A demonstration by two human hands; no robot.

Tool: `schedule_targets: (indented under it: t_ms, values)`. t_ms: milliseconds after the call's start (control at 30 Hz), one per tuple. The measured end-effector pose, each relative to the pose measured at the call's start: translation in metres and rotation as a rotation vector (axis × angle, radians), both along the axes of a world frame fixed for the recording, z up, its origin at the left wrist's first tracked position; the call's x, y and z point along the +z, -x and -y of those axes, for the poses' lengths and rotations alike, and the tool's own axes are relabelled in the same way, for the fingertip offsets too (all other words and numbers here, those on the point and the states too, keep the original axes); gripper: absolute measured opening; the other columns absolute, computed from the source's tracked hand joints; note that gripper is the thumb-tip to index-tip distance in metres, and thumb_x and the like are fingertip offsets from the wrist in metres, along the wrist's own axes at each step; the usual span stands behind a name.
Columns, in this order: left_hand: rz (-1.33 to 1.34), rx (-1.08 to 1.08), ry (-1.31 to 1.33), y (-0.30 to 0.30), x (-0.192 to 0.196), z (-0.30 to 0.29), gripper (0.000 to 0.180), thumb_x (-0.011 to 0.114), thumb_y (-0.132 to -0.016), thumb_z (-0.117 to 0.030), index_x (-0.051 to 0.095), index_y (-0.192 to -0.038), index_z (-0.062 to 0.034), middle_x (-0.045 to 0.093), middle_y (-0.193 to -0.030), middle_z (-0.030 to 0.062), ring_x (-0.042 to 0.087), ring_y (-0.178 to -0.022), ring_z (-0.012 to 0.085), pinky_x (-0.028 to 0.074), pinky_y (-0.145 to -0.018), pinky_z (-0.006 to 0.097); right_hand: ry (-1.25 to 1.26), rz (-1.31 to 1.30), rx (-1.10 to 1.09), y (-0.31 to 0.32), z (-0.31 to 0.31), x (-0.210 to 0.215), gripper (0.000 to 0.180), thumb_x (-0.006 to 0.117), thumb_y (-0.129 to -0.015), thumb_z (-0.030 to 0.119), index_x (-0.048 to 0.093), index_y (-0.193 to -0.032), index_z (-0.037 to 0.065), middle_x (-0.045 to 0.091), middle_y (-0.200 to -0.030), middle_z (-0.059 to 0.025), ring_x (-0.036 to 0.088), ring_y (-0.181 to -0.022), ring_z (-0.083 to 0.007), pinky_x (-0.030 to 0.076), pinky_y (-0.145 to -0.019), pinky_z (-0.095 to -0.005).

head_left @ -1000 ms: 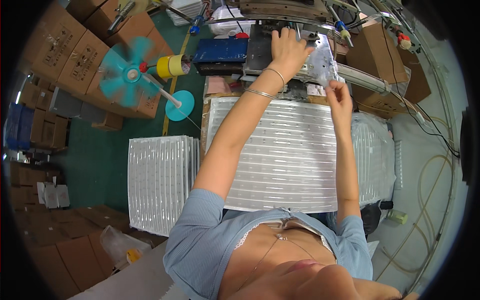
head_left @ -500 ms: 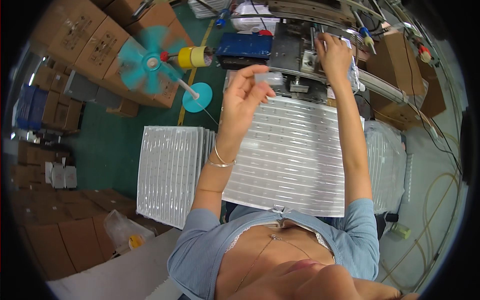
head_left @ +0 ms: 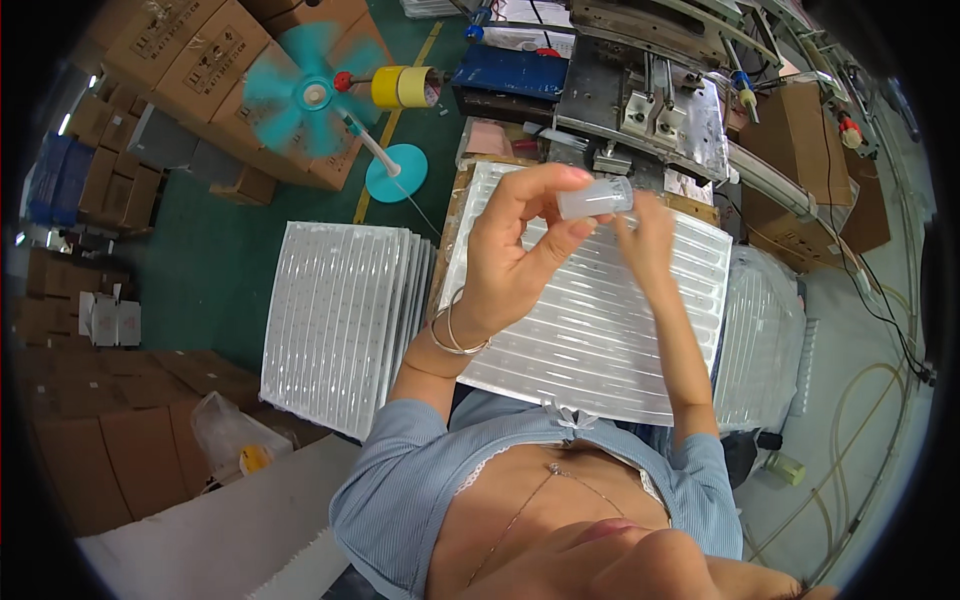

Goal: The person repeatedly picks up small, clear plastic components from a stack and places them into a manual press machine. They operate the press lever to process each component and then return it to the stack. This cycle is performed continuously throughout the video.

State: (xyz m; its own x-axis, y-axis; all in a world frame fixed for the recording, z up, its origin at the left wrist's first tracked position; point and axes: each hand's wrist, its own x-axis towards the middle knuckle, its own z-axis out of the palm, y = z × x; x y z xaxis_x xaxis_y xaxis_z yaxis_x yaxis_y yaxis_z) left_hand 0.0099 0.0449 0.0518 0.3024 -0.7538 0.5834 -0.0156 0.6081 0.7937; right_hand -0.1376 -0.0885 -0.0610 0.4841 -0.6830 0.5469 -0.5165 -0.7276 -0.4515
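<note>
Between the thumb and fingers of my left hand (head_left: 515, 250) is a short translucent white plastic tube (head_left: 594, 200), tilted slightly and held above the tray. My right hand (head_left: 648, 240) is close to the tube's right end; motion smears its fingers, and I cannot tell whether they touch the tube or hold anything. Below both hands lies a wide white ridged tray (head_left: 590, 330), with many parallel slots under a shiny clear film. At its far edge stands a metal press-like fixture (head_left: 650, 110) with small clamp blocks.
A stack of similar trays (head_left: 335, 320) stands at left, with more wrapped trays (head_left: 765, 340) at right. Beyond are a turquoise fan (head_left: 316, 95), tape rolls (head_left: 405, 87), a blue box (head_left: 510, 72) and cardboard cartons (head_left: 205, 70). Thin hoses (head_left: 840, 430) hang along the right.
My right hand has come back from the metal fixture toward the tube. My left hand has moved nearer and rightward with the tube, bringing the hands close together.
</note>
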Motion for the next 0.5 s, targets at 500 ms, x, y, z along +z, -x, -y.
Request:
schedule_targets:
  t_ms: [500]
  values:
    - [0.021,-0.030,0.021,0.003,0.003,-0.029,0.035,0.068,-0.082,-0.011,0.049,-0.109,-0.0012,0.060,-0.102,0.0107,0.062,-0.078,0.0110,0.046,-0.061,0.020,-0.168,-0.015,0.558,-0.102,-0.108,-0.052,0.023,0.061,-0.075,0.013,0.055,-0.095,0.005,0.056,-0.093,-0.0126,0.055,-0.085,-0.0296,0.043,-0.070,-0.0407]
